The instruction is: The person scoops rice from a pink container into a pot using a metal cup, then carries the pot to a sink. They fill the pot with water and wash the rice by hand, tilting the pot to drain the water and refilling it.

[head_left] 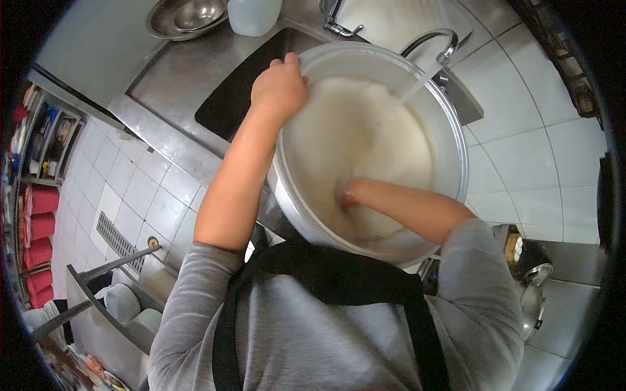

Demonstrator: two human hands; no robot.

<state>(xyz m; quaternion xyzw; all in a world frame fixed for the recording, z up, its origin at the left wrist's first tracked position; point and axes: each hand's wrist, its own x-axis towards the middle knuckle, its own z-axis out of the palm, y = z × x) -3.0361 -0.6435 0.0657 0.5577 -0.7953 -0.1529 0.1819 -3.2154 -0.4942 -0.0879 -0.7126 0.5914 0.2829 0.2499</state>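
Note:
A large round metal pot (pixel 450 153) stands at the sink and holds cloudy whitish water (pixel 326 130). My left hand (pixel 280 88) is closed over the pot's left rim, its fingertips on the far side of the edge. My right hand (pixel 347 195) is dipped into the water near the pot's front. Its fingers are under the cloudy surface, so whether they hold anything is hidden. From the curved faucet (pixel 450 52) a stream of water (pixel 417 85) runs into the pot at the back right.
Left of the pot are a dark sink basin (pixel 254 78) and the steel counter (pixel 173 91). Metal bowls (pixel 189 16) and a translucent plastic container (pixel 254 16) stand at the back. A metal rack with handles (pixel 111 313) is at lower left, and tiled wall (pixel 521 117) rises on the right.

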